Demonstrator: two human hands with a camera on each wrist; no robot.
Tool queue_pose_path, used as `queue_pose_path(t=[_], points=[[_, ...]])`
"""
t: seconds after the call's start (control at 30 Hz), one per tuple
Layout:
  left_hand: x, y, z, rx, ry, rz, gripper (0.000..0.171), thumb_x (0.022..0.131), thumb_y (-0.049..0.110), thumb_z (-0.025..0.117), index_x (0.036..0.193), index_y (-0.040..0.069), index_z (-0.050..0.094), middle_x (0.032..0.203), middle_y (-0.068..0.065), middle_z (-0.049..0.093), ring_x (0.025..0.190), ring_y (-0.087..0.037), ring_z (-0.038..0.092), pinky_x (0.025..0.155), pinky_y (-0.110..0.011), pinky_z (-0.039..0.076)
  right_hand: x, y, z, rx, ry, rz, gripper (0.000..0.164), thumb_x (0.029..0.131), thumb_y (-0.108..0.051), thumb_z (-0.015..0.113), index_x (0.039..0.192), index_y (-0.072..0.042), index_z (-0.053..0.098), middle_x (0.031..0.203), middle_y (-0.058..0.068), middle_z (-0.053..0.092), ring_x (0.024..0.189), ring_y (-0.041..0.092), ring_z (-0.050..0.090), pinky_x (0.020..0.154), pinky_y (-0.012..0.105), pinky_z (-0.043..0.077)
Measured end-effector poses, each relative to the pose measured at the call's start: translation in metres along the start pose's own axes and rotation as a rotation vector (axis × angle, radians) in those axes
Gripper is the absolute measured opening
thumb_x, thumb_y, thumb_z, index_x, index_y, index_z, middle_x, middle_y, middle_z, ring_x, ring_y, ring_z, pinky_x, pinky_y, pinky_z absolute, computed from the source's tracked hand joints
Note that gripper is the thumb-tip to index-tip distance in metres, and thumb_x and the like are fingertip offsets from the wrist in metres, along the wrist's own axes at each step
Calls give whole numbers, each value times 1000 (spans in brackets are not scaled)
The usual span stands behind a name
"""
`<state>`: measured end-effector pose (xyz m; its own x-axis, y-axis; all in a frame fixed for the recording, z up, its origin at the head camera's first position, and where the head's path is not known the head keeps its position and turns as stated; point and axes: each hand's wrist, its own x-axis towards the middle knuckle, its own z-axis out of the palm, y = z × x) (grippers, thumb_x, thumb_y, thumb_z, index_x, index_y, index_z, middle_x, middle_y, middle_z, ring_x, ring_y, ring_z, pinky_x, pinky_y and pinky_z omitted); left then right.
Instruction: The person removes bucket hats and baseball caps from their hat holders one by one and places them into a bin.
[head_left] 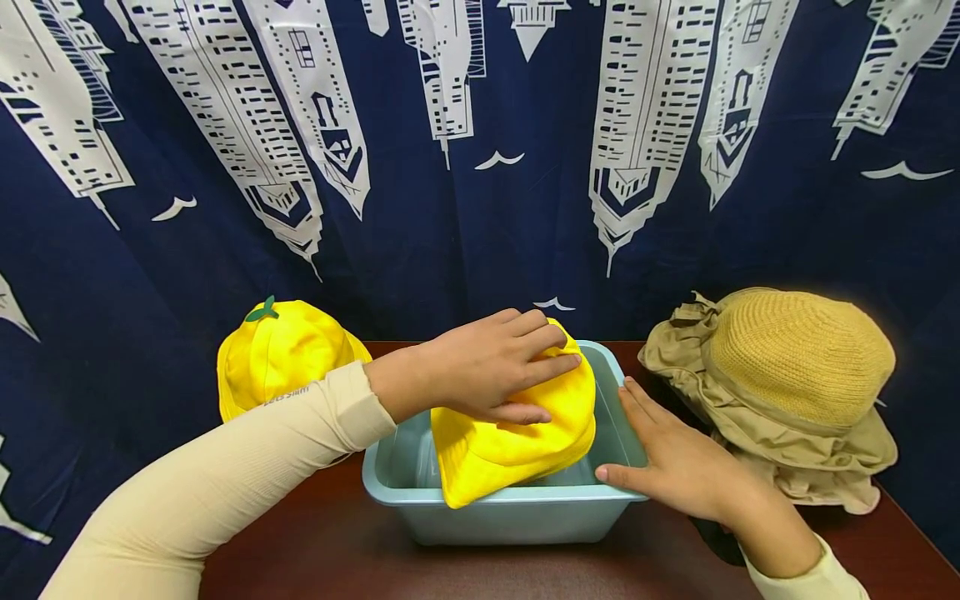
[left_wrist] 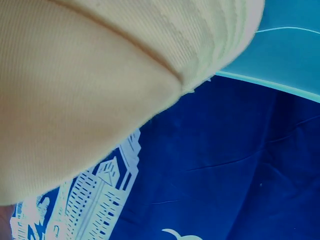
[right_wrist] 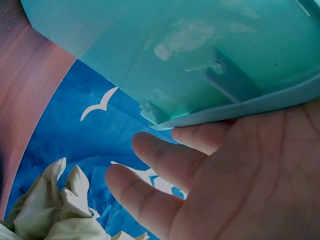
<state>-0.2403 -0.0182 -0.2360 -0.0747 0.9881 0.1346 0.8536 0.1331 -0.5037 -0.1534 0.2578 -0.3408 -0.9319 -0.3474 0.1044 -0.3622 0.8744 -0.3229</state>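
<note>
A yellow cloth hat (head_left: 517,433) lies in the light-blue plastic basin (head_left: 517,517), its brim hanging over the front rim. My left hand (head_left: 502,367) rests on top of the hat, back of the hand up, fingers spread across the cloth and thumb apart from them. In the left wrist view the beige sleeve (left_wrist: 90,100) covers most of the picture and hides the hand. At the basin's right rim is my right hand (head_left: 678,454), its fingers straight along the outside and the thumb reaching over the rim. The right wrist view shows its fingers (right_wrist: 170,160) just below that rim.
A second yellow hat (head_left: 285,354) with a green leaf on top sits at the left, behind the left forearm. To the right, a straw-crowned hat (head_left: 802,358) with beige ruffled cloth stands on the dark red table (head_left: 315,550). A navy curtain (head_left: 465,233) hangs behind.
</note>
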Motion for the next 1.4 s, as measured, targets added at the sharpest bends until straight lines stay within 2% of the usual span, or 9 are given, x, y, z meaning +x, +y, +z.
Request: queue_pose_path(t=[0.27, 0.5, 0.63, 0.8, 0.87, 1.0, 1.27, 1.4], points=[[9, 4, 4, -21, 0, 84, 65, 99, 57, 39, 147, 15, 50, 134, -5, 52, 118, -21, 45, 94, -31, 42, -1, 1, 0, 6, -1, 7, 107, 86, -71, 57, 157, 0, 19, 164, 17, 12, 144, 40, 27, 106, 62, 34], [10, 11, 2, -25, 18, 170, 64, 100, 56, 36, 146, 13, 51, 134, -5, 53, 122, -24, 45, 98, -34, 41, -1, 0, -1, 1, 0, 11, 107, 86, -71, 57, 157, 0, 19, 164, 16, 11, 144, 40, 28, 105, 62, 35], [8, 12, 1, -21, -9, 190, 64, 100, 57, 37, 147, 15, 50, 135, -4, 53, 123, -23, 45, 98, -33, 40, 0, 0, -1, 2, 0, 14, 107, 86, -71, 56, 157, 0, 19, 164, 16, 11, 143, 40, 29, 105, 62, 35], [3, 13, 1, -44, -55, 268, 63, 101, 56, 36, 148, 15, 49, 137, -4, 51, 124, -22, 44, 103, -32, 39, -1, -1, 0, 5, 4, 7, 108, 86, -71, 56, 157, 1, 19, 164, 17, 11, 143, 41, 29, 105, 62, 36], [1, 13, 3, -38, -61, 278, 63, 101, 55, 36, 148, 15, 49, 137, -5, 51, 123, -22, 44, 101, -31, 40, -1, -1, -1, 0, 9, 3, 108, 86, -71, 56, 156, 2, 19, 164, 18, 11, 143, 41, 29, 105, 61, 36], [-1, 8, 10, -3, -83, 260, 62, 101, 54, 36, 149, 16, 48, 137, -4, 51, 120, -22, 43, 96, -31, 41, -1, -1, -1, -9, 22, -1, 110, 85, -72, 56, 156, 3, 19, 164, 18, 13, 143, 40, 30, 105, 60, 37], [-3, -3, 38, 95, -231, 267, 63, 102, 52, 34, 154, 17, 39, 136, -4, 49, 119, -21, 41, 94, -31, 40, 0, 0, 2, 4, 26, -18, 110, 85, -73, 56, 155, 4, 21, 163, 18, 13, 143, 40, 30, 106, 59, 36], [-6, -9, 50, 149, -266, 266, 63, 102, 52, 35, 156, 19, 35, 136, -4, 48, 119, -20, 42, 93, -31, 39, 0, -1, 3, 2, 33, -25, 109, 85, -72, 57, 155, 5, 22, 163, 19, 15, 143, 39, 31, 107, 58, 36]])
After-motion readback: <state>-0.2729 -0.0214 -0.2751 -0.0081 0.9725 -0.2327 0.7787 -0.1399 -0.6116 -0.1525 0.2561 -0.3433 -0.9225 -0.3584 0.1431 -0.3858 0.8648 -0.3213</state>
